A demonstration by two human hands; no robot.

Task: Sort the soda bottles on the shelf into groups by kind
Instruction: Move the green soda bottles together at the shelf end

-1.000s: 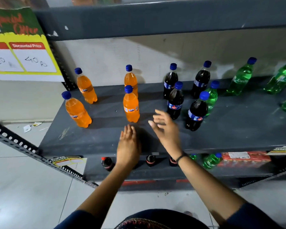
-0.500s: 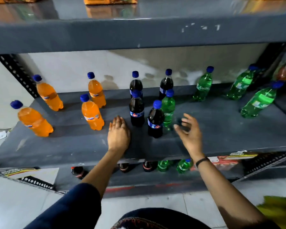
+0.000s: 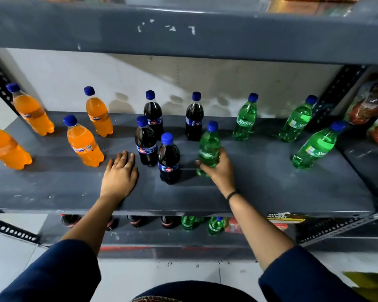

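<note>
On the grey shelf (image 3: 260,192) stand blue-capped soda bottles. Several orange bottles (image 3: 84,142) are at the left, several dark cola bottles (image 3: 168,158) in the middle. Three green Sprite bottles (image 3: 246,118) stand at the right. My right hand (image 3: 222,168) is closed around a further green bottle (image 3: 208,147), which stands just right of the cola group. My left hand (image 3: 120,175) lies flat on the shelf, fingers apart, left of the front cola bottles and holding nothing.
A grey shelf board (image 3: 183,29) hangs close overhead. Perforated metal uprights (image 3: 340,88) flank the shelf. Snack packets (image 3: 371,110) sit at the far right. Below, a lower shelf holds more cola and green bottles (image 3: 215,224). White floor tiles lie under me.
My right hand has reached in and closed on the green bottle beside the cola bottles. The view has shifted right and closer. My left hand stays flat on the shelf.
</note>
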